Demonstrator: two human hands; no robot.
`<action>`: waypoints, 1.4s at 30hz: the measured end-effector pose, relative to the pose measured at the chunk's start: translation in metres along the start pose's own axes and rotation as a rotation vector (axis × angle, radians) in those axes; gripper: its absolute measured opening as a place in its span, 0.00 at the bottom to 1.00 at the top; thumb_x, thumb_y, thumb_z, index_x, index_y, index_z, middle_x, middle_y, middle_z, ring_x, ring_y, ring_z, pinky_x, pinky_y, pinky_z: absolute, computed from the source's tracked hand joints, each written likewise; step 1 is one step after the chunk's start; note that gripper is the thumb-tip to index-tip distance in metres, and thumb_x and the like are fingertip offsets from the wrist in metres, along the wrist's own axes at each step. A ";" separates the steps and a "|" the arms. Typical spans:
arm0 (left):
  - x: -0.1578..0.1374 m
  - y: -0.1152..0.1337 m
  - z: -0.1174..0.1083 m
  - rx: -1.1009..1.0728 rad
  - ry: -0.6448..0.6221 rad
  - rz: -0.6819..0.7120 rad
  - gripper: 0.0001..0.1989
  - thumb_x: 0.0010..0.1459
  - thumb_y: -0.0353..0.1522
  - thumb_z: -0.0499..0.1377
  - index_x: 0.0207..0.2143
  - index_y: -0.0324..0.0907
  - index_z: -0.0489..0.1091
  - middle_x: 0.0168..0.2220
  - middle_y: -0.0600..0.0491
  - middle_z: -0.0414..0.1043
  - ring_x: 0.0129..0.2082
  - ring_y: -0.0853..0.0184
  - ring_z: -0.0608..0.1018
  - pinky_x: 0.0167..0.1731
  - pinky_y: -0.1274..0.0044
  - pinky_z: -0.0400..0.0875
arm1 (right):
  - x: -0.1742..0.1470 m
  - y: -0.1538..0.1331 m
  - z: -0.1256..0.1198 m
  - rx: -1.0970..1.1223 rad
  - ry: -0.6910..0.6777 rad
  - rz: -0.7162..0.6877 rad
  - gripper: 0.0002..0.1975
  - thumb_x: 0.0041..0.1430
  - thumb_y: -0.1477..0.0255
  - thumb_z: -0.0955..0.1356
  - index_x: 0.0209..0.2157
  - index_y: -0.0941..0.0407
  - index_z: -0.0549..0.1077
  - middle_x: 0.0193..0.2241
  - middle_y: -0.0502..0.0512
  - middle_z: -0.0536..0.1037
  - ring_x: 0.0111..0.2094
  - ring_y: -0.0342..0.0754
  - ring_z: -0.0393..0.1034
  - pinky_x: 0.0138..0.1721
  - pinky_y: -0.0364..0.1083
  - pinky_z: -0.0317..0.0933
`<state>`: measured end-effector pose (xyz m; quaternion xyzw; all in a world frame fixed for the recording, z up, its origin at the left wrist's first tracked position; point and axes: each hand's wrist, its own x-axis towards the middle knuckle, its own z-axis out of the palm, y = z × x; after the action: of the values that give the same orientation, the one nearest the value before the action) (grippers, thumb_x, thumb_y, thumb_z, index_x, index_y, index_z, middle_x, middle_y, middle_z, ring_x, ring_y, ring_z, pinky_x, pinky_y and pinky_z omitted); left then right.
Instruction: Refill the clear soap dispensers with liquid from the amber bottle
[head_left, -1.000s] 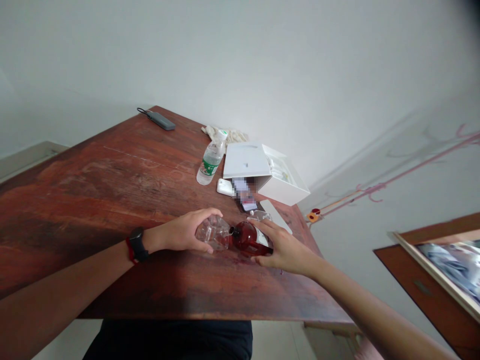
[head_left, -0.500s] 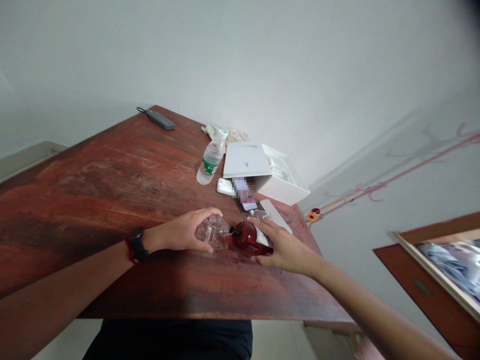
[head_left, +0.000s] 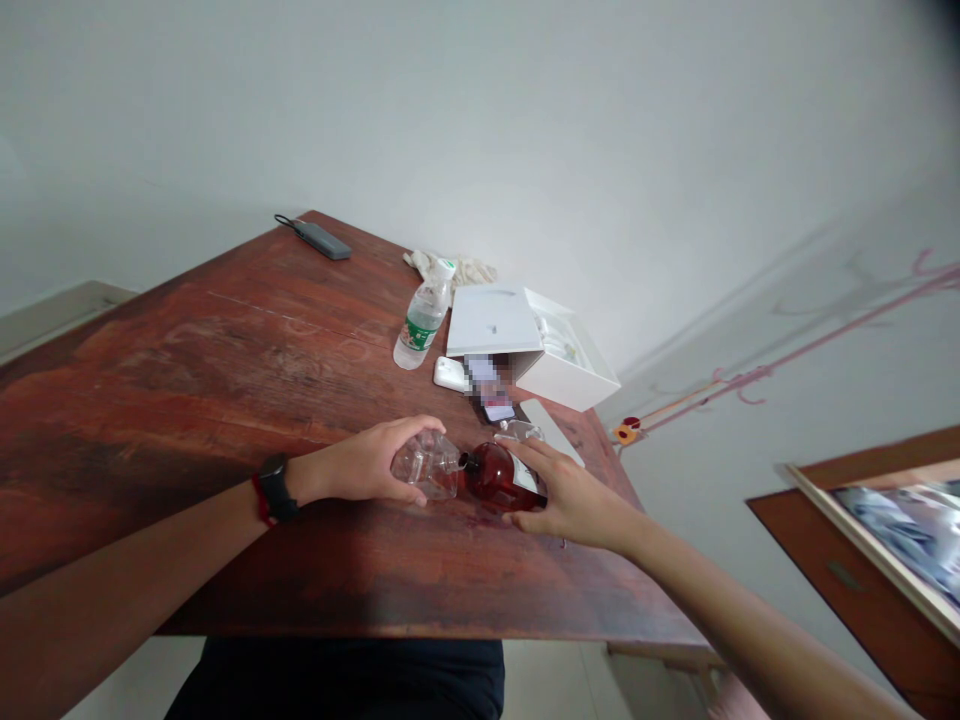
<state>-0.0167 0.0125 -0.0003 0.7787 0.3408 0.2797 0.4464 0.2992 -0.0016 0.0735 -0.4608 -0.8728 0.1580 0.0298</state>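
My left hand is closed around a clear plastic bottle, its fingers on the far and near sides. A brown bottle with a white label is gripped in my right hand. It is tilted, and its dark neck points left at the mouth of the clear bottle. Whether the two mouths touch, or liquid passes between them, I cannot tell. Just beyond my right fingers lies a small clear plastic piece, partly hidden.
On the wooden table stand a water bottle with a green label and an open white box. Close by lie a white case, a phone and a pale flat object. A grey hub lies at the far left corner.
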 end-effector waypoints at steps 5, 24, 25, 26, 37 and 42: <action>0.000 -0.002 0.000 0.006 0.016 0.018 0.43 0.50 0.37 0.76 0.65 0.46 0.62 0.63 0.44 0.72 0.61 0.50 0.77 0.63 0.62 0.70 | 0.000 0.002 0.000 0.001 -0.008 -0.005 0.42 0.52 0.68 0.76 0.68 0.50 0.66 0.65 0.63 0.73 0.64 0.63 0.70 0.64 0.64 0.66; -0.001 0.001 0.000 -0.005 0.007 -0.020 0.43 0.50 0.36 0.76 0.65 0.45 0.63 0.62 0.45 0.73 0.59 0.52 0.78 0.61 0.65 0.71 | 0.000 -0.002 -0.002 0.005 -0.004 -0.023 0.41 0.52 0.68 0.76 0.68 0.50 0.67 0.64 0.62 0.74 0.63 0.63 0.71 0.64 0.64 0.66; -0.001 0.001 0.000 -0.004 0.006 -0.021 0.43 0.50 0.36 0.76 0.65 0.45 0.62 0.62 0.45 0.73 0.60 0.51 0.78 0.61 0.65 0.71 | 0.000 -0.002 -0.002 0.000 -0.006 -0.017 0.41 0.52 0.68 0.76 0.68 0.50 0.67 0.64 0.62 0.74 0.62 0.63 0.72 0.63 0.64 0.67; -0.001 0.001 0.000 -0.003 0.006 -0.020 0.43 0.50 0.36 0.76 0.65 0.45 0.62 0.62 0.45 0.73 0.60 0.51 0.77 0.61 0.65 0.71 | 0.000 -0.003 -0.002 -0.003 -0.008 -0.012 0.40 0.52 0.68 0.76 0.67 0.50 0.67 0.63 0.62 0.75 0.62 0.63 0.72 0.62 0.64 0.67; 0.000 -0.001 -0.001 -0.005 -0.001 0.001 0.42 0.50 0.36 0.76 0.65 0.46 0.63 0.62 0.46 0.73 0.61 0.51 0.77 0.63 0.64 0.70 | 0.001 -0.005 -0.005 -0.007 -0.025 -0.029 0.39 0.53 0.67 0.76 0.66 0.50 0.68 0.61 0.61 0.76 0.59 0.62 0.73 0.61 0.62 0.69; 0.000 -0.001 0.000 0.002 0.003 -0.001 0.42 0.50 0.37 0.76 0.64 0.45 0.63 0.62 0.46 0.73 0.61 0.51 0.77 0.62 0.63 0.70 | 0.002 -0.008 -0.007 -0.026 -0.050 -0.010 0.39 0.54 0.66 0.76 0.67 0.51 0.67 0.61 0.62 0.76 0.60 0.62 0.73 0.62 0.62 0.68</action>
<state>-0.0173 0.0130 -0.0015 0.7785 0.3422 0.2802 0.4454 0.2929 -0.0028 0.0821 -0.4529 -0.8774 0.1581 0.0029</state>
